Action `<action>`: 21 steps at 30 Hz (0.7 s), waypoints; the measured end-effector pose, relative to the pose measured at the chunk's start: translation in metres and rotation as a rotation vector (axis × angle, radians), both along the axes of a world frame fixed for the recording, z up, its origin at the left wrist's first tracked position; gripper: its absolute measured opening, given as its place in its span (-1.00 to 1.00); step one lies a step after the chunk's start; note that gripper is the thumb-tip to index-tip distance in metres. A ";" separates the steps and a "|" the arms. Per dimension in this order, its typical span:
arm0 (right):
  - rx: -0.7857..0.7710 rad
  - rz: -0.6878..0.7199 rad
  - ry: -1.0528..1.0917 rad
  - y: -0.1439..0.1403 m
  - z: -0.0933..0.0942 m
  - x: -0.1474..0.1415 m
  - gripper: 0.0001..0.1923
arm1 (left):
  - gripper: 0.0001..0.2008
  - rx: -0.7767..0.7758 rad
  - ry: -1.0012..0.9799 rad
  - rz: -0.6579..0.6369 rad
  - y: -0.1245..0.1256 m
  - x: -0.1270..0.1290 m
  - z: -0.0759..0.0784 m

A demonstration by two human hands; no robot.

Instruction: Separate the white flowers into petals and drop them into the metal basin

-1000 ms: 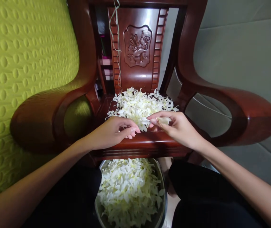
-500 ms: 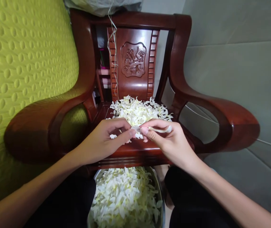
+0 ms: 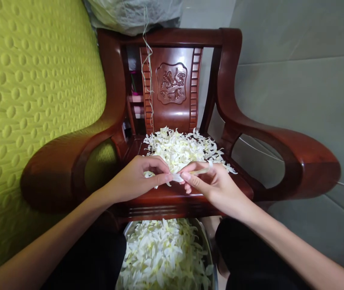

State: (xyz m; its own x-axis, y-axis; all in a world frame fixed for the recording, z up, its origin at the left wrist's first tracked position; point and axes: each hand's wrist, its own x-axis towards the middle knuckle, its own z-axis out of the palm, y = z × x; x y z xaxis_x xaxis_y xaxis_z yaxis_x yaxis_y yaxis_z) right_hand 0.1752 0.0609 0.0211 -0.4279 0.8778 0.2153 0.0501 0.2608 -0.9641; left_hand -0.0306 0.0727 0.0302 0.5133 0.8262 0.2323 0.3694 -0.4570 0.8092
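Observation:
Both hands meet above the front of the wooden chair seat. My left hand [image 3: 143, 179] pinches one end of a small, thin, whitish strip [image 3: 177, 177] between thumb and forefinger. Its other end is pinched by my right hand [image 3: 215, 183], where a pale narrow band passes over the fingers and curls up. I cannot make out whether the strip is a petal or some other material. Just behind the fingers a heap of white flowers [image 3: 180, 147] lies on the seat. Below, between the knees, a metal basin [image 3: 211, 245] is full of similar white flowers [image 3: 162, 251].
The dark red wooden chair [image 3: 172, 35] has broad curved arms on both sides. A whitish plastic bag [image 3: 138, 16] rests on its back, with thin strings [image 3: 148, 68] hanging down. Yellow padded wall covering [image 3: 39, 80] stands at left, grey tiled wall [image 3: 295, 88] at right.
The view has shifted, so the chair and basin appear lower and slightly right. My hands stay together in the same pinch; the band's tip by the right hand now points more upward.

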 end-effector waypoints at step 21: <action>0.715 -0.201 -0.616 0.008 -0.002 0.005 -0.81 | -0.86 0.142 0.087 0.130 -0.003 0.009 -0.006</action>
